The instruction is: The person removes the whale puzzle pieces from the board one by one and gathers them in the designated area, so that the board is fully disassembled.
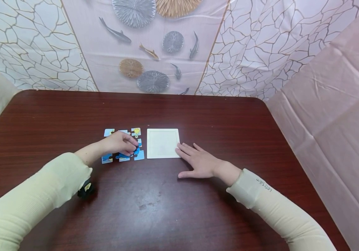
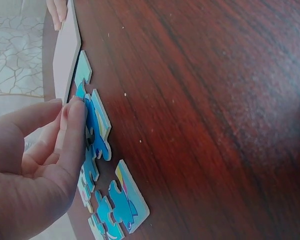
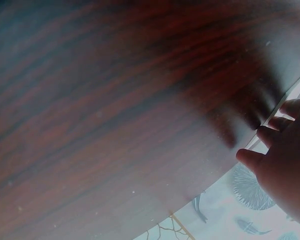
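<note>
My left hand reaches over a group of jigsaw puzzle pieces, its thumb and bent fingers close together at the pieces on the group's right side. The pieces are blue with bits of yellow, and one at the upper right bears a yellow sun. In the left wrist view the fingertips overlap a blue puzzle piece; I cannot tell whether they pinch one. A square white puzzle tray lies just right of the pieces. My right hand has its fingers spread, with fingertips at the tray's right edge.
The dark reddish-brown table carries the pieces and tray. A small black object shows below the left sleeve. A patterned curtain hangs behind the far edge, and a plain pale cloth hangs along the right side.
</note>
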Demonstrator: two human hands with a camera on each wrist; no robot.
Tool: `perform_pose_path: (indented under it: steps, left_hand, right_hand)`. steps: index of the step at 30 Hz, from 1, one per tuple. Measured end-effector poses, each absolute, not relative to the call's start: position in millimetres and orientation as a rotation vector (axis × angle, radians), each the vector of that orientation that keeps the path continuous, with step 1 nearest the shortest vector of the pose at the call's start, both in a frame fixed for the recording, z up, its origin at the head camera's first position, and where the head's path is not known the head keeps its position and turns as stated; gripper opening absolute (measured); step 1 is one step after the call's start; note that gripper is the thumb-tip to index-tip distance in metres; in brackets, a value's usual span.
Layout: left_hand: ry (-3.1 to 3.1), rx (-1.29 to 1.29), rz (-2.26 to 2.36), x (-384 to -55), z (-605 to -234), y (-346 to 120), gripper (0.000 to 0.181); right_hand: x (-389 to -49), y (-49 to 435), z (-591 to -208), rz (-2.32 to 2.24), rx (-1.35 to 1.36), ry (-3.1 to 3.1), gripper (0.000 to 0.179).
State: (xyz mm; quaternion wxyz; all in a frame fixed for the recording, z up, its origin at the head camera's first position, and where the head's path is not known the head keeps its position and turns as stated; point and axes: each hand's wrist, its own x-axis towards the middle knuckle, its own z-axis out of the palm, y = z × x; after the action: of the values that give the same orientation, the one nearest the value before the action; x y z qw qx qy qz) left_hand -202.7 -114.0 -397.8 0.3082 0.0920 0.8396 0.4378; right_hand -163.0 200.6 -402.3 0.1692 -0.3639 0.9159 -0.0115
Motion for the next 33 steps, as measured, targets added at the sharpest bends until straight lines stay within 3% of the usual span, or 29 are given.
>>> perform_pose_path:
  steps: [26, 33]
  left_hand:
    - [2.168, 0.265, 1.219, -202.2, -395.8, -116.8, 0.036]
    - [2.131, 0.369, 1.315, -197.8, -393.9, -122.4, 0.047]
  right_hand:
    - [-163.2, 201.1, -401.9, -0.046, -1.014, 2.594, 0.089]
    - [-162.6, 198.2, -403.7, -0.135, -1.017, 2.661, 0.075]
